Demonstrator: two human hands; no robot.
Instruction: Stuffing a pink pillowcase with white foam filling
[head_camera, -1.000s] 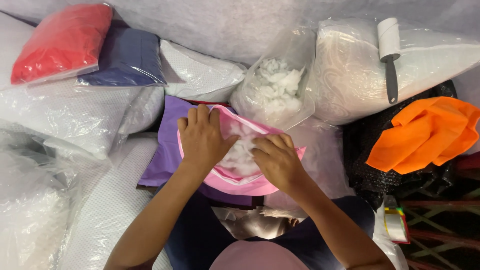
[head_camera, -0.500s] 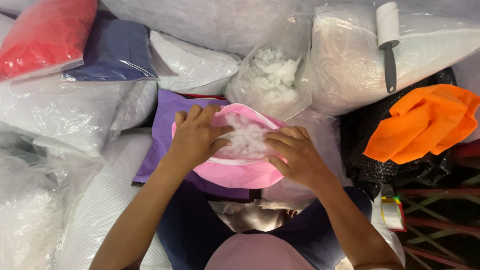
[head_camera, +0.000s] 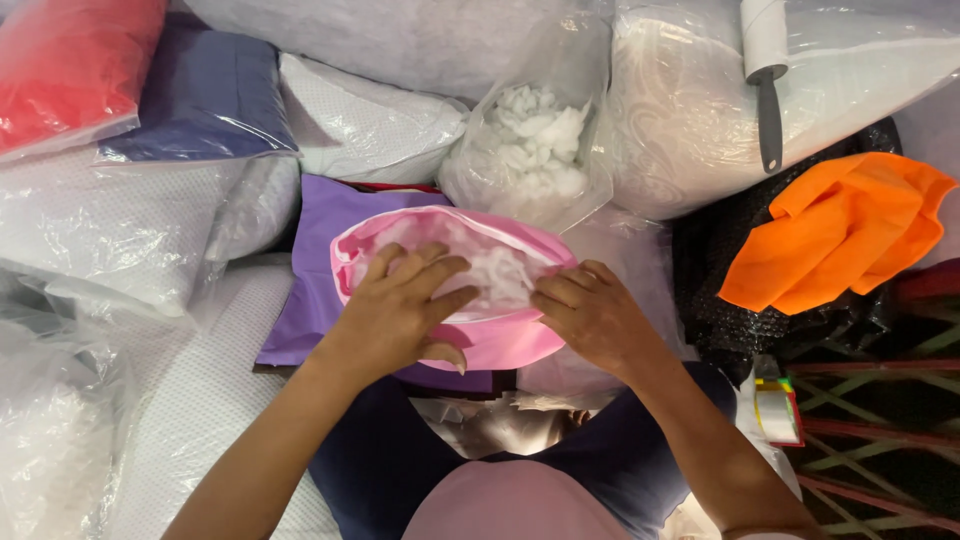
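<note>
A pink cushion cover (head_camera: 490, 340) is held open in the lap, resting partly on a purple fabric piece (head_camera: 325, 270), with white fibre stuffing (head_camera: 495, 272) visible inside its mouth. The left hand (head_camera: 400, 315) is laid over the near edge of the opening, fingers spread and pressing down on the stuffing and the cover's rim, with the thumb tucked under the pink cloth. The right hand (head_camera: 590, 318) is curled on the right side of the opening, fingertips pinching the rim there. Neither hand is clenched; both are grasping the cover.

Several risks are judged from this arrangement. The opening is gripped only at two places, so the far rim could fold inward and the stuffing could be squeezed out over the edge if it is pressed too hard. Loose tufts could be dropped between the plastic-wrapped pillows (head_camera: 140, 220) and be hard to recover. The clear bag of loose filling (head_camera: 530, 150) stands open just behind the cover and could be tipped by a forward push. The seam could be strained if the rim is pulled apart unevenly. The lint roller (head_camera: 767, 75) and the orange cloth (head_camera: 835, 240) lie well apart and are unlikely to be disturbed.
</note>
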